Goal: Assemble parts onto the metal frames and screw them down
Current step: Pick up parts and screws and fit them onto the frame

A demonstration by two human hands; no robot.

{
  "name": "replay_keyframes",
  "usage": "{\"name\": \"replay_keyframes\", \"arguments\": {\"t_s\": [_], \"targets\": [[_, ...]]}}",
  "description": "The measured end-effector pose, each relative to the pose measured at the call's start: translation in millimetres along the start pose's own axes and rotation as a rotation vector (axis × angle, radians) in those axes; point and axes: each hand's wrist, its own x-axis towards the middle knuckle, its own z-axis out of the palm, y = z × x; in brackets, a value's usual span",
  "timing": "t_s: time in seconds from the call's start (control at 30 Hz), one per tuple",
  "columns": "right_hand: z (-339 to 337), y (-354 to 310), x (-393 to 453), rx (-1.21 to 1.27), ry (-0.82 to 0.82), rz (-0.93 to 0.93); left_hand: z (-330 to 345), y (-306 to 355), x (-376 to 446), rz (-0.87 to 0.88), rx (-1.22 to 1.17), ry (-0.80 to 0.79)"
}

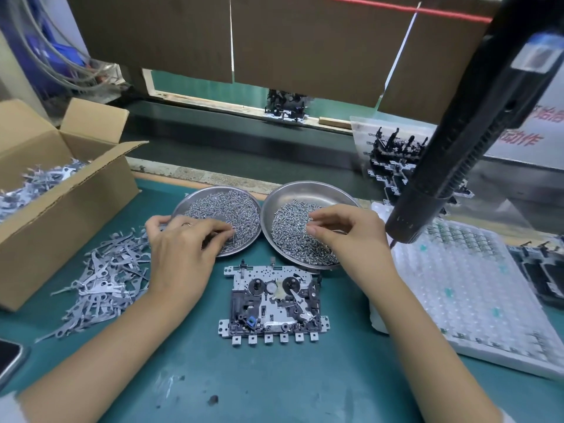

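A metal frame (pixel 274 303) with black gears and a silver lever lies flat on the green mat in front of me. Behind it stand two steel dishes of small screws, the left dish (pixel 195 198) and the right dish (pixel 308 189). My left hand (pixel 180 248) reaches into the left dish, fingertips curled down among the screws. Over the right dish my right hand (pixel 345 233) has thumb and fingers drawn together above the screws. Whether either hand holds a screw is hidden. An electric screwdriver (pixel 451 166) hangs at the right, untouched.
A pile of flat metal levers (pixel 103 279) lies left of the frame, beside an open cardboard box (pixel 61 209) with more. A white blister tray (pixel 464 288) sits at right, stacked frames (pixel 393 160) behind it. A phone corner (pixel 9 358) shows at the left edge.
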Motion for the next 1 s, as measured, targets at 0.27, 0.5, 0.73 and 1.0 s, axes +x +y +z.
{"name": "replay_keyframes", "arguments": {"t_s": [0.27,0.5,0.73,1.0], "targets": [[-0.7,-1.3,0.4,-0.011,-0.008,-0.013,-0.6,0.5,1.2,-0.033,-0.094,0.027],[-2.2,-1.8,1.6,-0.017,0.004,-0.02,2.0,-0.4,1.9,-0.15,-0.169,0.002],[-2.0,1.5,2.6,-0.034,0.009,-0.032,0.2,0.7,2.4,-0.137,-0.157,-0.045],[1.3,2.6,0.8,-0.068,0.001,-0.036,-1.3,3.6,2.2,-0.081,-0.11,-0.109]]}}
